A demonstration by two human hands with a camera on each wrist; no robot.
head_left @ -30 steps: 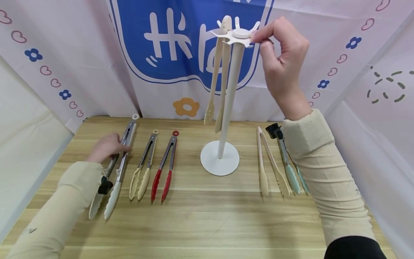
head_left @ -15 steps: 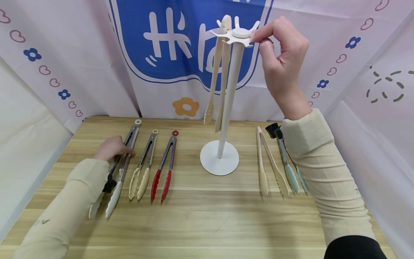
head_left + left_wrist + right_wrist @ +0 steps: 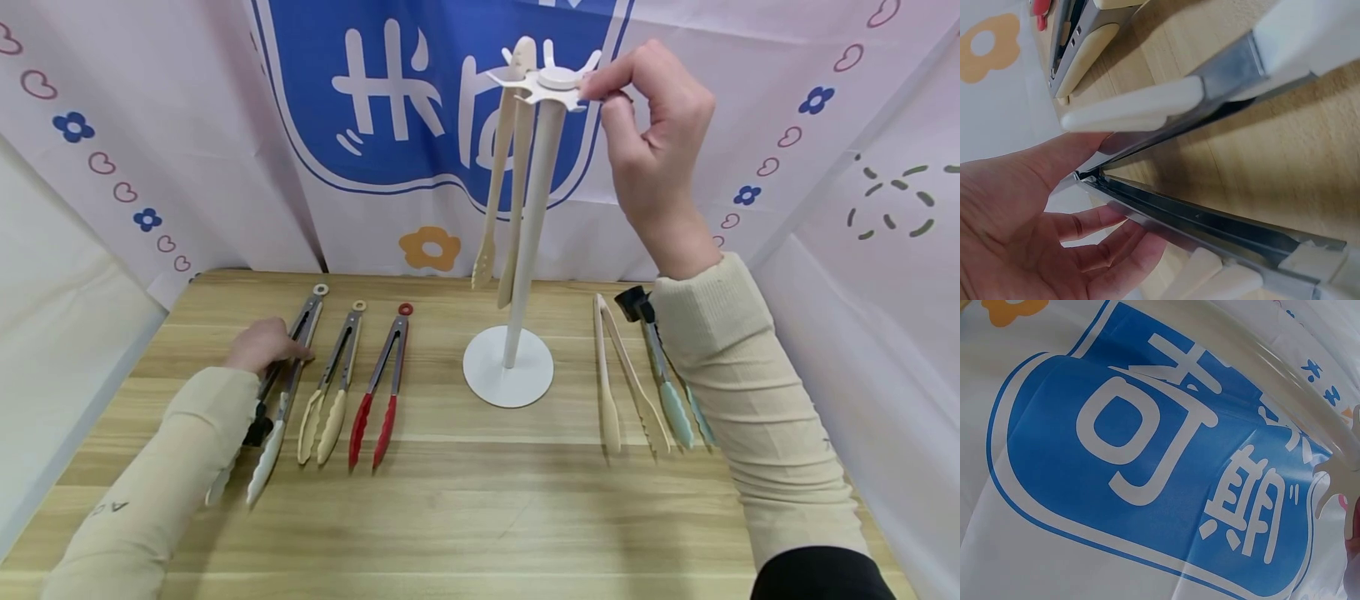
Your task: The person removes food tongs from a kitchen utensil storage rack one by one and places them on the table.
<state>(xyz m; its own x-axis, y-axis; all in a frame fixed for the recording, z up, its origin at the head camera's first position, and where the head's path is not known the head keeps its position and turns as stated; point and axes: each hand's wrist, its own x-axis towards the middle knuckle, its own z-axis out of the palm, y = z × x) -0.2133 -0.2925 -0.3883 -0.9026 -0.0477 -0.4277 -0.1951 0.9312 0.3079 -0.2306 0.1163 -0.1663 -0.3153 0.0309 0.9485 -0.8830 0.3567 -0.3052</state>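
In the head view my left hand (image 3: 258, 343) holds the metal-armed tongs with white tips (image 3: 267, 460) at the far left of the table. The left wrist view shows the thumb along one arm of these tongs (image 3: 1232, 65) and the fingers under the other, with the arms spread apart. My right hand (image 3: 663, 125) is raised and pinches an edge of the hooked top of a white stand (image 3: 534, 208). Beige tongs (image 3: 486, 262) hang from a hook on the stand's left side. In the right wrist view only a sliver of the right hand (image 3: 1354, 544) shows.
Beside the left hand lie cream-tipped tongs (image 3: 332, 425) and red-tipped tongs (image 3: 385, 429). Right of the stand's round base (image 3: 487, 387) lie beige tongs (image 3: 611, 417) and mint-tipped tongs (image 3: 677, 417), partly behind the right sleeve. A printed cloth (image 3: 360, 233) hangs behind the table.
My left hand has shifted slightly right, and the ring end of the white-tipped tongs has come a little nearer to me. My right hand stays at the stand's top.
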